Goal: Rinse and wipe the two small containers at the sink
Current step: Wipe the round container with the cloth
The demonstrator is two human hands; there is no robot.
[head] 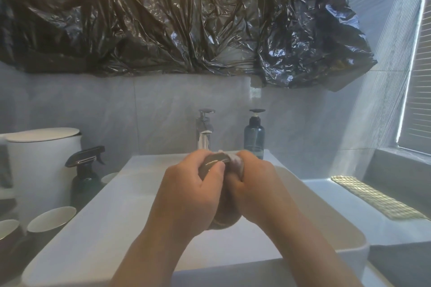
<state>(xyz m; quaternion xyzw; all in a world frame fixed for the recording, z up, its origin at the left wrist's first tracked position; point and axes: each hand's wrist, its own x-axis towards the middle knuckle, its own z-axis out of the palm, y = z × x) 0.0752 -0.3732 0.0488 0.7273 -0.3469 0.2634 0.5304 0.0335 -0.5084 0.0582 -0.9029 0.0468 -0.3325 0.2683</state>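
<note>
Presently both hands meet over the sink (93, 228), with the small dark container (213, 161) clamped between them. The left hand (186, 193) curls round it from its own side, thumb on the glossy upper end. The right hand (258, 184) bunches a pale cloth (236, 160) against the side facing it. The container's length seems to run from the thumbs back toward the wrists. The tap (204, 133) stands just beyond the knuckles, so rinsing would mean reaching forward.
</note>
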